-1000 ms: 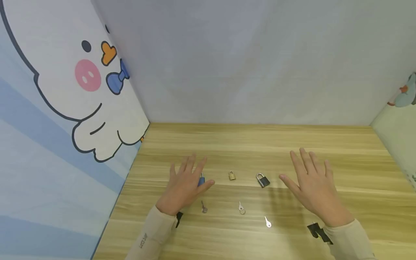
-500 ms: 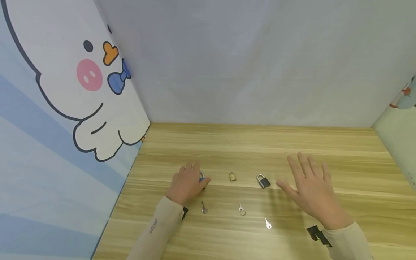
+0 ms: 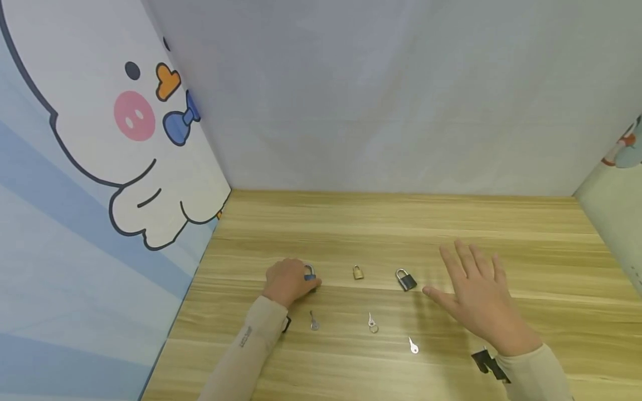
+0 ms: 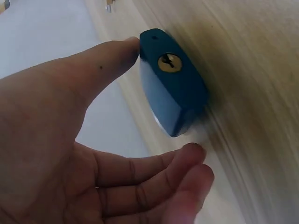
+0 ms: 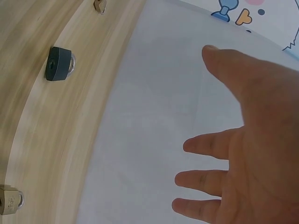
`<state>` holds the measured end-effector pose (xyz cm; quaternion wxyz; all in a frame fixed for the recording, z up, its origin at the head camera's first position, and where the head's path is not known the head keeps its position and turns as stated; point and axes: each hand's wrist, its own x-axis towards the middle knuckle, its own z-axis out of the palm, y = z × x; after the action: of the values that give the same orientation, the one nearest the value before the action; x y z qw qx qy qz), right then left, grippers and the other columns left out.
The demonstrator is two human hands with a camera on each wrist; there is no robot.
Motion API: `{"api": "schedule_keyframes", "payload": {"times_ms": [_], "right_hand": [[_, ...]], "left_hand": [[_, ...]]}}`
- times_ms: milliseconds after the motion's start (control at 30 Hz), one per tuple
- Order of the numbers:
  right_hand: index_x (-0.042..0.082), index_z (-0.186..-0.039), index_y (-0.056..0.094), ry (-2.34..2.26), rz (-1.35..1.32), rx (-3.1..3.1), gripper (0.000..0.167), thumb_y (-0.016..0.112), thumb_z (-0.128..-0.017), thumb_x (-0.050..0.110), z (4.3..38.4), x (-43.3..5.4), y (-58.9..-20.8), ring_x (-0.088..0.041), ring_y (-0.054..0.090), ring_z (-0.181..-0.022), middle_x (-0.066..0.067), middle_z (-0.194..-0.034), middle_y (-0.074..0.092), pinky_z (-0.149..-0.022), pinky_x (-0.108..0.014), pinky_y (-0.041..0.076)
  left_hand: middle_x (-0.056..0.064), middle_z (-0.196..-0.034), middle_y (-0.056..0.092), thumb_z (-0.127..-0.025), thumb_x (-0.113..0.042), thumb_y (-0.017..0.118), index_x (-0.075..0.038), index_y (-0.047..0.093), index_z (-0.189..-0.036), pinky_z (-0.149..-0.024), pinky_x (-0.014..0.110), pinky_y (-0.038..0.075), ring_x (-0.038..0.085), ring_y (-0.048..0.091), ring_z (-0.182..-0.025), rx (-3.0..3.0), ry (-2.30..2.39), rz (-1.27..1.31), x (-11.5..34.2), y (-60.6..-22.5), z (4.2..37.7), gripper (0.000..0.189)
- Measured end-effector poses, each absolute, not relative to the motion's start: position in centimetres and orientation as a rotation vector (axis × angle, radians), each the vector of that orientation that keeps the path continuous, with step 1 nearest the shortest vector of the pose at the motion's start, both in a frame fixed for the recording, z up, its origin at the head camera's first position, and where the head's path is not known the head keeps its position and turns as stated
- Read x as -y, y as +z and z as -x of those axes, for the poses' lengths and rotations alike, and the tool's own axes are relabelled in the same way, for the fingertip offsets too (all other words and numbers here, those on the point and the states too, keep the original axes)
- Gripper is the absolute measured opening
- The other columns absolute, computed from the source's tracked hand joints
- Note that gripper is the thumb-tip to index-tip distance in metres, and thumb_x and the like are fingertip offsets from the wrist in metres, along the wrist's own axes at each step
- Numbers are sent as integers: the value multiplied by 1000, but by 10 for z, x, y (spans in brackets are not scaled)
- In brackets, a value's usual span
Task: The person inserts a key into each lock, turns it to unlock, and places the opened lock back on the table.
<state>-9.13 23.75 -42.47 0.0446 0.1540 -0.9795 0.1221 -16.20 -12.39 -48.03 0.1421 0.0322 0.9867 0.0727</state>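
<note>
- Left hand (image 3: 287, 281) is down at the blue padlock (image 4: 174, 86). On the left wrist feed I've got the thumb against one end, fingers loosely bent – gap showing at their tips, so no grip that I can see.
- That lock is on the wood tabletop (image 3: 391, 234), left end of the row, between thumb and fingers, keyhole (image 4: 169, 62) facing my wrist cam.
- Right hand (image 3: 481, 301) holds nothing, fingers spread, off to the right of the black padlock (image 3: 408, 281).
- Small brass padlock (image 3: 358, 273) sits between the blue and black ones.
- My right wrist feed also catches a pale gold padlock (image 5: 9, 201), cut off by the frame edge.
- Three keys nearer me – left key (image 3: 314, 323), middle key with a ring (image 3: 371, 322), right key (image 3: 413, 347).
</note>
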Motion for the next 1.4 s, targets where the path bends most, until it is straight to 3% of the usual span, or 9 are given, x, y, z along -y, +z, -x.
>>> {"api": "schedule_keyframes", "payload": {"times_ms": [167, 300, 533, 767, 933, 1067, 1200, 1300, 1400], "right_hand": [[0, -153, 31, 381, -475, 2999, 86, 53, -96, 60, 91, -235, -426, -53, 17, -142, -32, -156, 23, -109, -71, -1], [-1, -152, 34, 372, -479, 3000, 85, 54, -96, 60, 91, -232, -426, -53, 18, -141, -32, -155, 25, -109, -72, 1], [1, -151, 35, 359, -499, 3016, 84, 53, -96, 61, 91, -226, -427, -54, 20, -140, -31, -155, 25, -109, -72, 0], [1, -149, 37, 357, -507, 2990, 83, 57, -94, 60, 91, -222, -430, -55, 28, -136, -31, -151, 31, -107, -74, 9], [1, -145, 43, 335, -523, 2953, 75, 63, -94, 52, 89, -216, -433, -52, 38, -129, -29, -144, 42, -104, -73, 21], [-2, -136, 52, 304, -543, 2911, 65, 68, -93, 44, 91, -202, -441, -46, 53, -116, -25, -127, 57, -98, -66, 36], [-3, -119, 62, 329, -559, 2855, 49, 73, -91, 36, 93, -179, -452, -37, 64, -92, -19, -103, 67, -82, -57, 50], [-1, -103, 66, 378, -584, 2801, 36, 77, -88, 30, 91, -158, -461, -26, 64, -73, -11, -86, 68, -67, -45, 53], [1, -91, 66, 432, -633, 2752, 28, 79, -86, 26, 89, -138, -472, -15, 56, -59, -4, -74, 65, -54, -30, 48]], "left_hand": [[-2, -55, 43, -85, -61, 69, -13, 50, -62, -43, 24, 29, 9, 36, -46, -2848, 198, -92, 128, -486, 165, 57], [-1, -59, 49, -85, -61, 69, -13, 53, -66, -45, 26, 35, 12, 42, -49, -2845, 205, -107, 129, -490, 167, 54], [-1, -57, 49, -84, -48, 70, -13, 51, -61, -43, 25, 34, 11, 41, -48, -2844, 301, -87, 130, -495, 169, 46], [-6, -50, 39, -84, -51, 71, -16, 42, -56, -40, 22, 27, 7, 32, -43, -2855, 311, -86, 132, -493, 170, 53], [-6, -49, 39, -84, -54, 70, -16, 43, -57, -40, 21, 28, 7, 33, -43, -2877, 265, -93, 131, -484, 169, 54], [-4, -52, 45, -83, -56, 71, -13, 51, -62, -40, 23, 31, 9, 38, -44, -2888, 241, -92, 131, -476, 168, 52], [-1, -57, 52, -82, -57, 71, -11, 57, -68, -42, 25, 36, 11, 44, -48, -2891, 257, -91, 131, -470, 167, 50], [0, -59, 53, -82, -56, 71, -11, 58, -69, -42, 26, 38, 12, 45, -49, -2881, 271, -84, 131, -466, 167, 49], [0, -57, 52, -82, -55, 69, -12, 57, -67, -42, 26, 36, 12, 43, -47, -2876, 281, -81, 131, -461, 167, 48]]}}
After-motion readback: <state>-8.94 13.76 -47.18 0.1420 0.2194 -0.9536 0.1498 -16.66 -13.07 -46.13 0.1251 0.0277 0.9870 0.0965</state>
